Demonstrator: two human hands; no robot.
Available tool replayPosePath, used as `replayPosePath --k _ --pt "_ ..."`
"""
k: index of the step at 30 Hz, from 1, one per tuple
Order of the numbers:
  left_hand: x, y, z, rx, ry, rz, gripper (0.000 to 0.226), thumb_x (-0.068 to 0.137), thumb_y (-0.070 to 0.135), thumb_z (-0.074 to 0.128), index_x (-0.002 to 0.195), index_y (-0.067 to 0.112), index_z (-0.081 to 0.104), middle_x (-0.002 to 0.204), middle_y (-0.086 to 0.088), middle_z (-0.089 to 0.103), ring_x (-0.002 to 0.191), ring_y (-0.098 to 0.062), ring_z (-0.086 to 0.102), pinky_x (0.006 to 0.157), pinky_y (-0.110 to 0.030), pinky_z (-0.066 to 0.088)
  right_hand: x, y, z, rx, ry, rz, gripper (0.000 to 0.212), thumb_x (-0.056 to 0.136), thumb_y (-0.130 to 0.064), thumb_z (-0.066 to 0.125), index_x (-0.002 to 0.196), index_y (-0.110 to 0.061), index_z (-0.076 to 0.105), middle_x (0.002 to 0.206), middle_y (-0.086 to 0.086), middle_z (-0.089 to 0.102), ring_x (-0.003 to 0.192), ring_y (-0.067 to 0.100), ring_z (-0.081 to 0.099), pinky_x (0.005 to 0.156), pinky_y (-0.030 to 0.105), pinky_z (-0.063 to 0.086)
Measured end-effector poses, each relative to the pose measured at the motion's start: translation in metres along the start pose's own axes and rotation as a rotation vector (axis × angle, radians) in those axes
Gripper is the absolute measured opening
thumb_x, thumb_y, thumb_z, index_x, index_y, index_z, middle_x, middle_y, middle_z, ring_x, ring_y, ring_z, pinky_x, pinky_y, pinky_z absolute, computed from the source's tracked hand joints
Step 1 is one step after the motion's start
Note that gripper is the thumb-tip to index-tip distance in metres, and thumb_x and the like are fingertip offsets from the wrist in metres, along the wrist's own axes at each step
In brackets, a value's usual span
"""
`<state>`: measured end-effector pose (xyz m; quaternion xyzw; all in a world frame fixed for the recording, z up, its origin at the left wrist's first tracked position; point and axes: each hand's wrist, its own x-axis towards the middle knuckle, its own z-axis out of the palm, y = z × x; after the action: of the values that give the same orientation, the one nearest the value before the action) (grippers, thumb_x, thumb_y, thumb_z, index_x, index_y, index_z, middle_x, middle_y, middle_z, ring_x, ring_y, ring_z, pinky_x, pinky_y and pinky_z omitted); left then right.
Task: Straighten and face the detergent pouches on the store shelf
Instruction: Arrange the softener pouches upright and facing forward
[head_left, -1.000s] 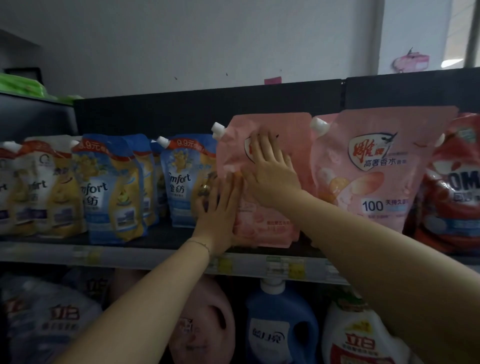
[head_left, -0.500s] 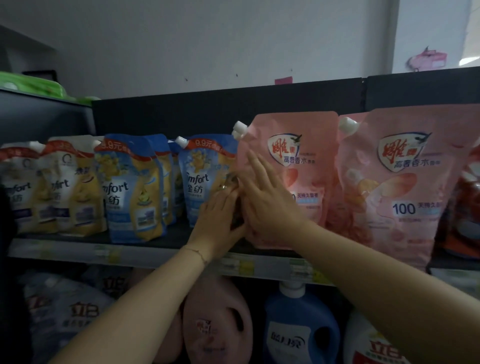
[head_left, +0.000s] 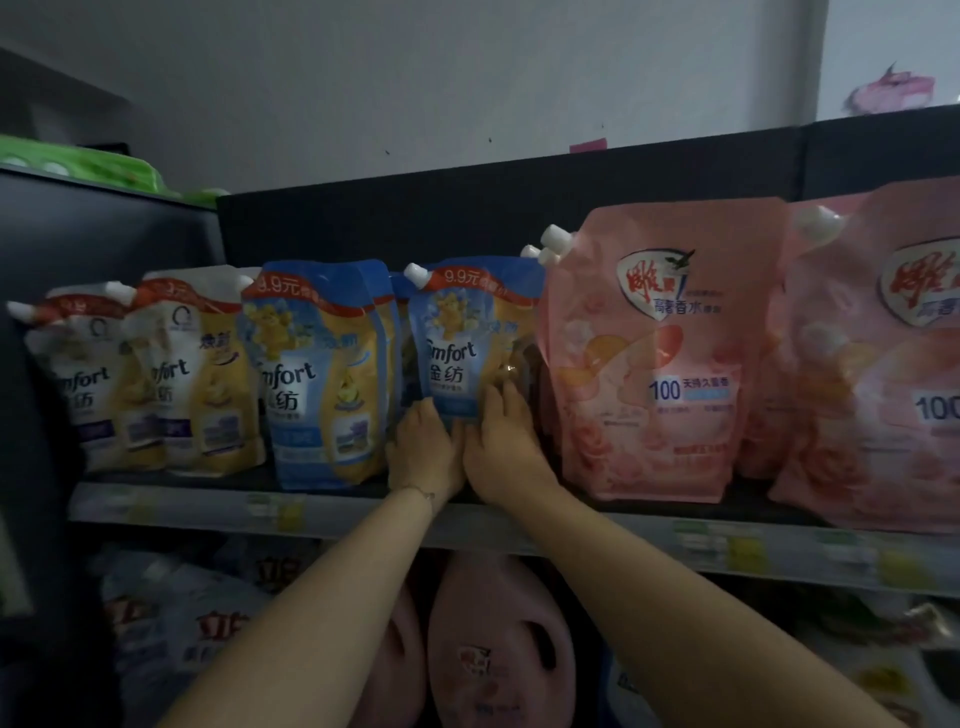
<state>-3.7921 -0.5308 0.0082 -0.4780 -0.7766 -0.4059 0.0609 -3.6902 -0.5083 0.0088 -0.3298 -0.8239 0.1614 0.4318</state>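
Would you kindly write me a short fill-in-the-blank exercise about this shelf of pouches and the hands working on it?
The left hand and right hand touch a ___ Comfort pouch.
Directly right of it stands a ___ detergent pouch.
The pouches' spout caps are ___.
A thin bracelet circles the ___ wrist.
Missing words: blue, pink, white, left.
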Motion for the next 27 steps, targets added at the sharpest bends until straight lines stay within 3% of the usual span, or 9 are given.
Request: replayPosePath --k 5,8,11,13,16,21,24,27 --pt "0.011 -0.006 0.007 -0.218 -0.106 -0.104 0.07 0.096 0.045 0.044 0.152 0.021 0.012 0.155 -0.003 0.028 0.136 -0.025 0.036 0.108 -0.046 0.036 0.004 0.004 0.003 0.062 0.013 0.107 0.07 0.099 -0.032 0.044 0.153 -0.009 0.007 0.155 0.011 0.019 0.142 0.029 0.02 0.116 0.042 0.02" --pt "0.014 -0.003 0.005 -0.319 -0.2 -0.226 0.085 0.096 0.043 0.047 0.151 0.023 -0.013 0.158 -0.004 0.021 0.138 -0.028 0.035 0.109 -0.043 0.036 0.003 0.006 0.002 0.043 -0.032 0.148 0.072 0.1 -0.032 0.04 0.154 -0.016 -0.005 0.158 0.007 0.012 0.144 0.026 0.013 0.116 0.042 0.018" --pt "0.014 0.0 0.004 -0.422 -0.273 -0.246 0.084 0.099 0.035 0.046 0.151 0.019 -0.018 0.157 -0.006 0.022 0.138 -0.028 0.034 0.107 -0.035 0.034 0.003 0.01 0.004 -0.069 -0.028 0.048 0.068 0.101 -0.028 0.033 0.154 -0.026 -0.009 0.162 0.003 -0.002 0.147 0.026 0.004 0.117 0.045 0.017" --pt "0.016 -0.003 0.004 -0.408 -0.294 -0.221 0.081 0.099 0.036 0.045 0.152 0.019 -0.013 0.156 -0.006 0.025 0.137 -0.027 0.035 0.108 -0.034 0.033 0.004 0.012 0.006 -0.12 -0.05 0.027 0.064 0.102 -0.029 0.029 0.154 -0.028 -0.008 0.161 0.002 -0.013 0.148 0.025 -0.002 0.118 0.046 0.016" --pt "0.013 -0.005 0.003 -0.424 -0.286 -0.147 0.075 0.09 0.041 0.05 0.153 0.025 0.013 0.146 -0.003 0.044 0.126 -0.023 0.047 0.106 -0.04 0.04 0.005 0.014 0.009 -0.152 -0.078 0.052 0.062 0.102 -0.034 0.027 0.154 -0.027 -0.007 0.161 0.001 -0.014 0.147 0.025 0.001 0.116 0.047 0.021" --pt "0.01 -0.007 0.003 -0.244 -0.143 -0.076 0.03 0.094 0.034 0.047 0.121 0.022 0.051 0.125 -0.002 0.06 0.109 -0.025 0.058 0.094 -0.044 0.048 0.008 0.013 0.011 -0.11 -0.068 0.077 0.066 0.102 -0.031 0.03 0.153 -0.023 -0.011 0.16 0.005 -0.015 0.147 0.027 0.005 0.115 0.045 0.023" --pt "0.003 -0.006 0.002 -0.171 -0.046 -0.041 0.022 0.094 0.033 0.049 0.112 0.023 0.058 0.118 -0.002 0.065 0.107 -0.022 0.061 0.089 -0.041 0.051 0.011 0.012 0.008 -0.022 -0.101 0.11 0.069 0.102 -0.028 0.033 0.153 -0.023 -0.014 0.159 0.004 -0.022 0.148 0.025 -0.002 0.118 0.042 0.017" --pt "-0.004 -0.005 -0.001 -0.154 -0.007 -0.044 0.038 0.096 0.034 0.049 0.132 0.023 0.053 0.131 0.002 0.06 0.118 -0.018 0.057 0.096 -0.037 0.048 0.011 0.014 0.006 0.03 -0.108 0.094 0.069 0.101 -0.025 0.036 0.154 -0.019 -0.008 0.16 0.008 -0.018 0.148 0.027 -0.002 0.118 0.04 0.016"
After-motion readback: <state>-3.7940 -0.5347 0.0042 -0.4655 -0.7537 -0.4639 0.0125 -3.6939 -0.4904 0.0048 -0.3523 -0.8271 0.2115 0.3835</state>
